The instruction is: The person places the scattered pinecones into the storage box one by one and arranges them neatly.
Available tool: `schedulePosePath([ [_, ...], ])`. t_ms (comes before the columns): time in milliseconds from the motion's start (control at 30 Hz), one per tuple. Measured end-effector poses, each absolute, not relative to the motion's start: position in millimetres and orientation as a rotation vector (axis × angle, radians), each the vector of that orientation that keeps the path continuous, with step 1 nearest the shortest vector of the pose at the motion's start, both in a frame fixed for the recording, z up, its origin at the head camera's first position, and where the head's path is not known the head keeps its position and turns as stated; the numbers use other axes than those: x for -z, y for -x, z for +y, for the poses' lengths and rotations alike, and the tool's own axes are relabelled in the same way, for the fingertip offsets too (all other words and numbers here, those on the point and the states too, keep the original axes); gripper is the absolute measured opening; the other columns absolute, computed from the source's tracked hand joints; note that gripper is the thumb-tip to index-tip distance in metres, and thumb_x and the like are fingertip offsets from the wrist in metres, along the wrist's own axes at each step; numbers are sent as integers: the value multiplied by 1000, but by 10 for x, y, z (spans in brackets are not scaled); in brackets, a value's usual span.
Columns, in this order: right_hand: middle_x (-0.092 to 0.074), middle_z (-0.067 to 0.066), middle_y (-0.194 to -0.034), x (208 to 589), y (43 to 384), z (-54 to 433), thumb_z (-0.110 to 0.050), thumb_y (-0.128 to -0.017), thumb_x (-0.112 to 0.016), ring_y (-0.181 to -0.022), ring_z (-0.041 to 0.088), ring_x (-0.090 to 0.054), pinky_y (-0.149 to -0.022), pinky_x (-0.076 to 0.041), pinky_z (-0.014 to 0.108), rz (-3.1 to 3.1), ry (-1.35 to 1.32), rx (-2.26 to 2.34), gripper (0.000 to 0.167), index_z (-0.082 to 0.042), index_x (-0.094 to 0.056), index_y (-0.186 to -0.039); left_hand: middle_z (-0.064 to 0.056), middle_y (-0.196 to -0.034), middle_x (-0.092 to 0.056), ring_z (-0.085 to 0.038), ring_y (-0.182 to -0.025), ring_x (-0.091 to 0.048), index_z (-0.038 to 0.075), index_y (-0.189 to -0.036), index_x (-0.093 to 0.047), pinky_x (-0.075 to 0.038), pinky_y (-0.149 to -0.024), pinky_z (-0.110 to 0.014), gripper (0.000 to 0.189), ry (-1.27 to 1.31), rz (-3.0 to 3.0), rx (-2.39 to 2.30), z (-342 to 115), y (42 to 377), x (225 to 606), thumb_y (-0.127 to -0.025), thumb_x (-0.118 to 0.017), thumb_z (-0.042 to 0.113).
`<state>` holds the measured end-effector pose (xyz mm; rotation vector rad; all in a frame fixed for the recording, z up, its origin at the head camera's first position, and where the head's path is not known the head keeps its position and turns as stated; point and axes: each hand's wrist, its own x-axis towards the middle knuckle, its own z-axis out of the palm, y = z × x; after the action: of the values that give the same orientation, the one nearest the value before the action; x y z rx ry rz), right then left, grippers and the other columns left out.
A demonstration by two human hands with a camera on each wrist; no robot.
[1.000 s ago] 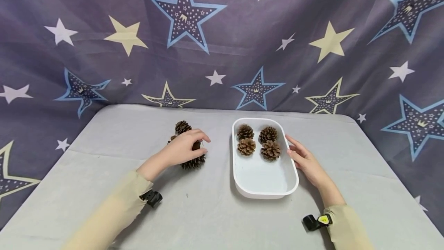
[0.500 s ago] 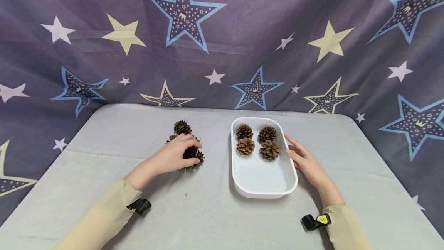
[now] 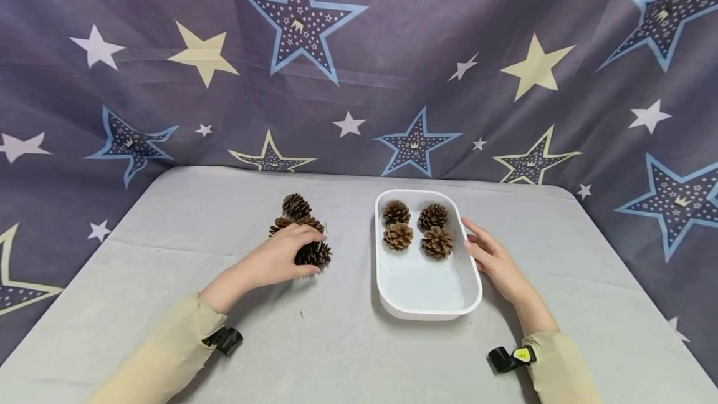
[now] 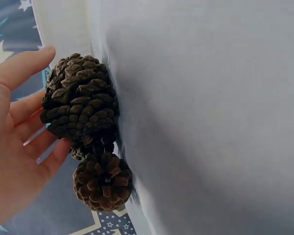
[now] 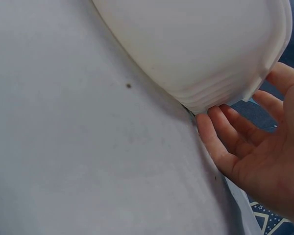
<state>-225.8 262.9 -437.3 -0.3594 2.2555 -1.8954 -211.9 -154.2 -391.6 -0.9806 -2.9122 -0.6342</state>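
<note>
- Left sleeve (image 3: 148,357), lower left of the head view: pale beige, plain, long, wrinkled toward its end.
- Right sleeve (image 3: 563,370), lower right: the same pale beige, also long.
- Left wrist device (image 3: 225,340), below the cuff: black, with a rounded housing.
- Right wrist device (image 3: 502,360), lower right: black, rounded, beside a bright yellow patch (image 3: 522,355) whose dark marking is too small to read.

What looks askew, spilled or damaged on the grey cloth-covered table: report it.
Only tiny dark specks stand out, marring the plain grey cloth near the white oblong tray, which sits upright. The brown woody pine cones look intact.
</note>
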Motion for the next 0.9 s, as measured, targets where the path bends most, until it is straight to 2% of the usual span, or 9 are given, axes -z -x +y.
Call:
schedulePosePath([
  [433,-38,23,-125,4363,2256,2623,-24,-96,-45,-96,10,-57,-76,-53,25,2261,337,1896,55,-11,-22,-145,-8,-124,-53,-29,-118,-46,10,-122,-54,-30,-103,-53,56,1000,-2937,597,-1506,2104,3952,-73,-73,30],
  [900,-37,23,-126,4365,2259,2625,-23,-96,-44,-95,9,-57,-76,-53,24,2254,330,1897,55,-12,-22,-145,-11,-123,-53,-30,-117,-46,7,-124,-53,-32,-102,-52,60,1003,-2994,525,-1452,2111,3949,-72,-75,27],
])
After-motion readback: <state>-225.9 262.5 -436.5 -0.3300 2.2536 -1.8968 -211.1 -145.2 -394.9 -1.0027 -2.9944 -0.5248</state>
